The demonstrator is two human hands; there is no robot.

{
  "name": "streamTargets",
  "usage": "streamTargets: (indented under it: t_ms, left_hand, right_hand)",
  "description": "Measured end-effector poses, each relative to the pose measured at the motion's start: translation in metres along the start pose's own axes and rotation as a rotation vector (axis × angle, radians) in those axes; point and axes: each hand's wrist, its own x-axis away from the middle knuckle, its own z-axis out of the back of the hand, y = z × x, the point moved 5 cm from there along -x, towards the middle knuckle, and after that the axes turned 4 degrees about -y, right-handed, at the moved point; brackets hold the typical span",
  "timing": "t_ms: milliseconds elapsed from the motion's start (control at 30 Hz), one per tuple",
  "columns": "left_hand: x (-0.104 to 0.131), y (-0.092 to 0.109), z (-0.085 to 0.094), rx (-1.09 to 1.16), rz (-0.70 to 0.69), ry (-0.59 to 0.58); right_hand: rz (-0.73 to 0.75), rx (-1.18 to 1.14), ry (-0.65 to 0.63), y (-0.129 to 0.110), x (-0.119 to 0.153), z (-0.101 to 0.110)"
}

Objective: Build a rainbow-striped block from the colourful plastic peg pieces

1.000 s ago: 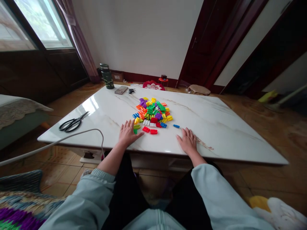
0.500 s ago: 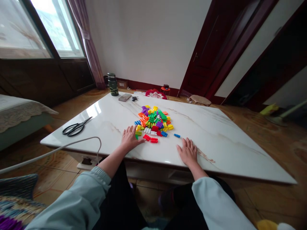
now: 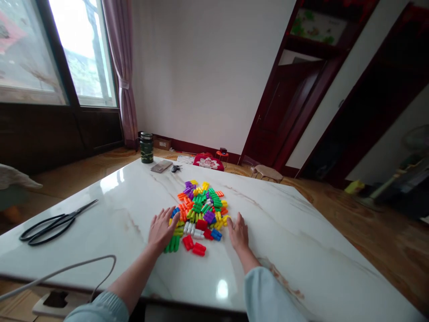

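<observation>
A heap of colourful plastic toy building pieces (image 3: 201, 206) lies on the white marble-patterned table (image 3: 295, 250). They are ribbed, tube-like blocks in several colours. My left hand (image 3: 163, 229) rests against the heap's left side, fingers stretched out and thumb apart, beside a blue piece (image 3: 175, 212) and above a green piece (image 3: 172, 244). On the opposite side my right hand (image 3: 238, 232) is spread with its thumb close to yellow pieces (image 3: 221, 221). Nothing shows in either grasp, though the undersides of both palms are hidden. Two red pieces (image 3: 199, 249) sit at the heap's near edge.
Black-handled scissors (image 3: 60, 222) lie on the left of the table, with a pale cable (image 3: 67, 269) at its near-left edge. Toward the far-left corner are a camouflage flask (image 3: 146, 147), a phone (image 3: 161, 166) and keys (image 3: 176, 168). A round stool (image 3: 267, 173) stands beyond the table.
Both hands have reached forward, the right one also inward to the heap. The lone blue piece near my right hand is no longer seen apart. The camera view has moved closer and tilted up.
</observation>
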Motion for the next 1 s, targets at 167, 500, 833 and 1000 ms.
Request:
streamTargets:
  t_ms: [167,500,833,1000]
  left_hand:
    - [0.001,0.000,0.000,-0.034,-0.003,0.009]
    - [0.003,0.005,0.003,-0.061,0.012,0.020]
    - [0.004,0.003,-0.001,-0.068,0.017,0.012]
    - [0.005,0.005,0.002,-0.069,0.014,0.015]
  right_hand:
    - [0.009,-0.269,-0.024,-0.042,-0.033,-0.032]
    - [0.070,-0.361,0.097,-0.036,-0.072,-0.027]
    - [0.075,-0.037,0.098,-0.050,-0.123,-0.013]
    - [0.005,0.037,0.038,-0.064,-0.177,-0.015]
